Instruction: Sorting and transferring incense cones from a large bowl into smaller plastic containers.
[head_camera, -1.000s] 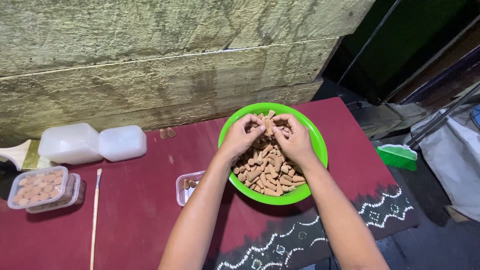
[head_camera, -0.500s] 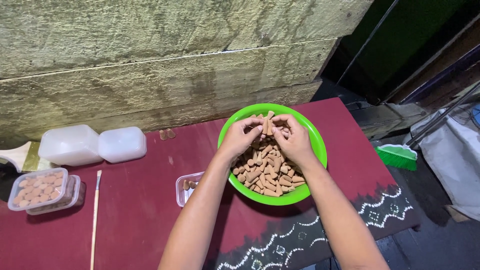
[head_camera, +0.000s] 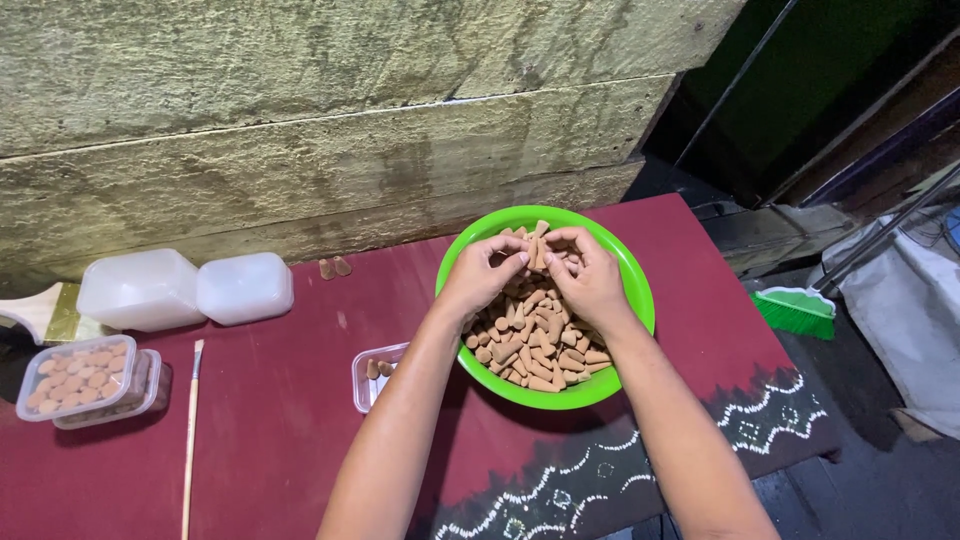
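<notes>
A bright green bowl (head_camera: 634, 292) sits on a dark red cloth and holds a heap of small tan cone-shaped pieces (head_camera: 535, 343). Both my hands are over the bowl's far half. My left hand (head_camera: 483, 276) pinches several cones between its fingertips. My right hand (head_camera: 585, 272) faces it, fingers curled on the same small bunch of cones (head_camera: 536, 246). A small clear plastic box (head_camera: 370, 375) with a few cones inside lies just left of the bowl, partly hidden by my left forearm.
Two upturned white plastic tubs (head_camera: 185, 288) stand at the back left. A lidded clear box of cones (head_camera: 80, 379) sits at the far left, a thin stick (head_camera: 190, 420) beside it. Two loose cones (head_camera: 334, 267) lie near the stone wall. A green broom head (head_camera: 795, 311) lies off the table's right edge.
Both hands stay over the bowl; only the fingers have shifted slightly on the bunch of cones.
</notes>
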